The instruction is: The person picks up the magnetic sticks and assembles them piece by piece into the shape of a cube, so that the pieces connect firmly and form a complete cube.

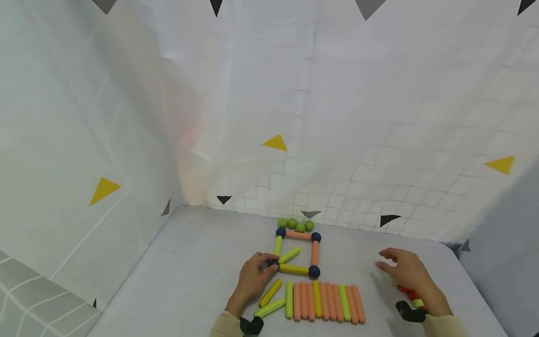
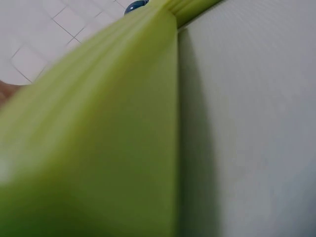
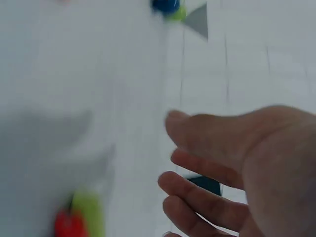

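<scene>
My left hand (image 1: 251, 277) pinches a dark blue ball (image 1: 275, 263) between thumb and fingers, at the near left corner of a four-sided frame. Yellow-green rods meet there: the left side rod (image 1: 278, 245), and a slanting rod (image 1: 290, 255) inside the frame; a yellow rod (image 1: 294, 269) forms the near side. Orange-pink rods make the far side (image 1: 298, 235) and the right side (image 1: 315, 253). Blue balls sit at the other corners, such as the near right ball (image 1: 314, 272). My right hand (image 1: 406, 269), fingers loosely bent, holds nothing above the table.
Several rods (image 1: 328, 302) lie in a row nearest me, with two loose rods (image 1: 270, 308) beside them. Several green balls (image 1: 292, 223) sit beyond the frame. Small red and yellow-green pieces (image 1: 414, 296) lie under my right wrist. A close green rod (image 2: 123, 138) fills much of the left wrist view.
</scene>
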The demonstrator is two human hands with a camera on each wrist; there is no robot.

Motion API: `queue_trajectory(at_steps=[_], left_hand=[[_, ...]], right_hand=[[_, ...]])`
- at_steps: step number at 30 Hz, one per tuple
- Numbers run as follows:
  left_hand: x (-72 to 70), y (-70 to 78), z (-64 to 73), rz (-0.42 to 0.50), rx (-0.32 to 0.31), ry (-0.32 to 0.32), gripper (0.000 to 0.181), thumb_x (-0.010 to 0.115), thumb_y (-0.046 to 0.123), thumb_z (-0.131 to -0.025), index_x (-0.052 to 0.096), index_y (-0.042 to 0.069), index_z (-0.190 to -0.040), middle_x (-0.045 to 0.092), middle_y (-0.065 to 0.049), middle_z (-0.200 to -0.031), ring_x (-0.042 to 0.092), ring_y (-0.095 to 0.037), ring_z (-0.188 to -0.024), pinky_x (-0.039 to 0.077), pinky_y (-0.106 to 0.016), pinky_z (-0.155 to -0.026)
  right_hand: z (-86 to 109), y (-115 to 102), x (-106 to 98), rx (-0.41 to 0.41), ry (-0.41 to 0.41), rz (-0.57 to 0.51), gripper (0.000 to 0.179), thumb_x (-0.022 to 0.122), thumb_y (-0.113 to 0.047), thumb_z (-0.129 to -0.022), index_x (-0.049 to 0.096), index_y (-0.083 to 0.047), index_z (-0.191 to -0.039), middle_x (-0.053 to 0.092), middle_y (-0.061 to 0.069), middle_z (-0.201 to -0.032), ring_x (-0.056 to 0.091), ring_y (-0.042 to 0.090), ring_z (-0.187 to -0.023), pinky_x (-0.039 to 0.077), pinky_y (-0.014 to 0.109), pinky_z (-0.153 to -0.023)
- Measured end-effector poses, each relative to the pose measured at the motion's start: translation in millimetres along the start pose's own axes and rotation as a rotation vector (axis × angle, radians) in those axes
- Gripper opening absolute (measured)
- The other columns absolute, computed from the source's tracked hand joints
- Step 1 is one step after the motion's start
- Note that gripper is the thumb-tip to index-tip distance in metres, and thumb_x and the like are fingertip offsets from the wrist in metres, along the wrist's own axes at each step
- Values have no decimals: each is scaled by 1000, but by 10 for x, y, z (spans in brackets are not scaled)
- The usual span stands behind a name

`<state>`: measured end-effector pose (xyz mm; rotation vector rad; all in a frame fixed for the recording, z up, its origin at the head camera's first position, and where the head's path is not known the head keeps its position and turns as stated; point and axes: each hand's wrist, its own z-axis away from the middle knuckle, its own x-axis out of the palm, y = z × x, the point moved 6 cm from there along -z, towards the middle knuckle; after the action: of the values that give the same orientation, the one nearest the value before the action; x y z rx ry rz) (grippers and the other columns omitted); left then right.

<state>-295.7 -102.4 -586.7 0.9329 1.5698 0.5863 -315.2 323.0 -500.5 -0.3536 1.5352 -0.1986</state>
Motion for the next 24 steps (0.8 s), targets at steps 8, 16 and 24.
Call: queue_trajectory(at_steps=[8,16,24], left_hand=[[-12,-11,-6,20,-5,-6,21,74,31,-100,77,30,-120,67,9,-103,47,-3,-68,39,-22,-62],[-34,-20,8,36,-26,-3,21,74,32,-100,77,30,-120,67,9,-103,48,-4,-69,39,-22,-63],[-8,-23,-3,46,-22,-14,20,74,33,-100,77,32,-120,68,9,-104,48,-5,-68,40,-22,-63]], right_hand=[[237,612,140,117,-228,-7,60,88,-42,-86,71,1,-125,71,26,-117,67,44,-105,57,61,-88],[320,768,250,121,-167,-80,45,83,-32,-92,71,1,-120,72,13,-106,67,23,-88,58,42,-72],[284,781,298,197,-138,-147,36,83,-24,-90,68,0,-112,72,11,-104,66,17,-83,57,37,-69]])
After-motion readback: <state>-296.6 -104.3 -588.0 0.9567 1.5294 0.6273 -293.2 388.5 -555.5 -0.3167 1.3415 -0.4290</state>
